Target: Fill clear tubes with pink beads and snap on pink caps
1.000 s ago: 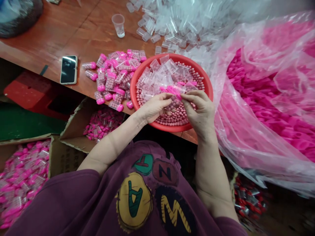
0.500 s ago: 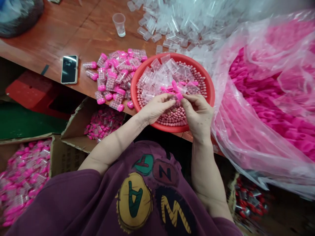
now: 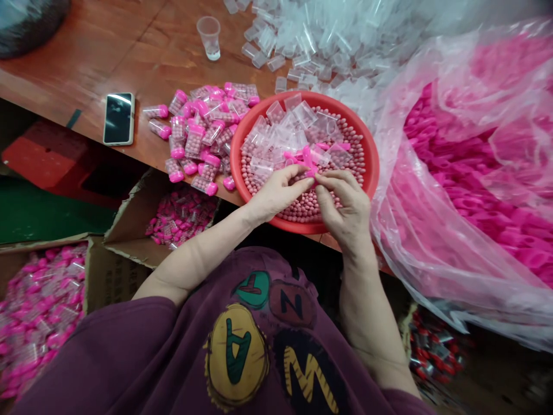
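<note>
A red basin (image 3: pixel 367 150) sits at the table's near edge, filled with small pink-brown beads and several clear plastic vials. My left hand (image 3: pixel 279 193) and my right hand (image 3: pixel 345 204) meet over the basin's near side, fingers pinched together. Between the fingertips is a small clear vial with a pink cap (image 3: pixel 309 168) at its top. The vial itself is mostly hidden by my fingers. Loose pink caps lie on the beads just behind my hands.
A heap of filled, pink-capped vials (image 3: pixel 203 135) lies left of the basin. A phone (image 3: pixel 118 118) and a clear cup (image 3: pixel 209 36) are further left. Empty clear vials (image 3: pixel 311 40) pile up behind. A plastic bag of pink caps (image 3: pixel 475 161) fills the right. Cardboard boxes of finished vials (image 3: pixel 181 216) stand below.
My two hands have drawn closer together and slightly toward me, the fingertips now touching around the pink cap. The view has shifted a little.
</note>
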Motion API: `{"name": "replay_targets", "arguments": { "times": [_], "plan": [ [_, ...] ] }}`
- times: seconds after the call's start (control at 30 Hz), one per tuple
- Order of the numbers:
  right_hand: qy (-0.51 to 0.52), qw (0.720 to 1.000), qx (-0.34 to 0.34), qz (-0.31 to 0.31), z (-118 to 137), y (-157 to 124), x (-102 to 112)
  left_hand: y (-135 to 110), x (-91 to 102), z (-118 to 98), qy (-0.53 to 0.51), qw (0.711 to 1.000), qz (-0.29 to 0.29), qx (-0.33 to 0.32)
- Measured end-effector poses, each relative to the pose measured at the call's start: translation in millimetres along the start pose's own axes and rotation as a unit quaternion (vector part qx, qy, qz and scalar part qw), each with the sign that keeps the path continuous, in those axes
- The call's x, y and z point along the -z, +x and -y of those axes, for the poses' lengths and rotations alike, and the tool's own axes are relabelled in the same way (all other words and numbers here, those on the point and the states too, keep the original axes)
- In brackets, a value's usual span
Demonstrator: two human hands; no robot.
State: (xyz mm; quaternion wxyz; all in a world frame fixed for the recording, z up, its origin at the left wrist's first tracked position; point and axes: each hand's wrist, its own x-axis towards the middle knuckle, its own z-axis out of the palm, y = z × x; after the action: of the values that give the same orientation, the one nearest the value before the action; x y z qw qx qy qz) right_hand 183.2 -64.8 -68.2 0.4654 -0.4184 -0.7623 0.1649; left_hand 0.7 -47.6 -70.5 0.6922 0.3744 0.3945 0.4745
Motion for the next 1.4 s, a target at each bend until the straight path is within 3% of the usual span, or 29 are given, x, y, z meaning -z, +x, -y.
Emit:
{"name": "replay_targets", "arguments": {
  "times": [0.13, 0.23, 0.33, 0.4, 0.47, 0.53, 0.6, 0.8, 0.93, 1.03, 1.1, 1.27, 1.4],
  "plan": [
    [0.106, 0.984, -0.142, -0.016, -10, 15, 3, -3, 4.1, -6, -0.040, 0.989, 0.121, 0.069],
    [0.199, 0.961, -0.194, 0.003, -16, 27, -5, -2, 6.1, -9, -0.069, 0.983, 0.138, 0.102],
    [0.184, 0.968, -0.171, -0.006, -14, 27, -8, 0, 6.5, -11, -0.102, 0.983, 0.096, 0.119],
    [0.112, 0.987, -0.118, 0.000, -12, 18, -6, 1, 6.1, -13, -0.126, 0.982, 0.067, 0.125],
    [0.028, 0.997, -0.061, 0.044, -13, 6, -4, 2, 6.1, -14, -0.145, 0.980, 0.052, 0.129],
    [-0.038, 0.996, -0.022, 0.076, -17, -5, -7, 2, 7.4, -14, -0.150, 0.977, 0.065, 0.138],
    [-0.079, 0.995, -0.003, 0.065, -23, -12, -14, 3, 9.8, -14, -0.142, 0.974, 0.096, 0.151],
    [-0.147, 0.989, 0.003, -0.003, -25, -14, -28, 2, 11.8, -10, -0.100, 0.979, 0.123, 0.126],
    [-0.177, 0.984, -0.004, -0.002, -23, -14, -26, 2, 5.6, 1, -0.025, 0.999, 0.032, 0.028],
    [-0.188, 0.982, -0.015, 0.025, -23, -13, -26, 4, 1.8, 9, 0.066, 0.998, -0.016, -0.006],
    [-0.197, 0.980, -0.019, 0.034, -23, -13, -27, 3, 0.6, 9, 0.080, 0.997, -0.007, -0.002],
    [-0.225, 0.974, -0.010, 0.004, -19, -11, -34, -3, 0.3, -2, -0.015, 0.994, 0.092, 0.054],
    [-0.253, 0.967, -0.014, 0.006, -16, -11, -37, -3, -2.5, -5, -0.023, 0.996, 0.066, 0.060]
  ]
}}
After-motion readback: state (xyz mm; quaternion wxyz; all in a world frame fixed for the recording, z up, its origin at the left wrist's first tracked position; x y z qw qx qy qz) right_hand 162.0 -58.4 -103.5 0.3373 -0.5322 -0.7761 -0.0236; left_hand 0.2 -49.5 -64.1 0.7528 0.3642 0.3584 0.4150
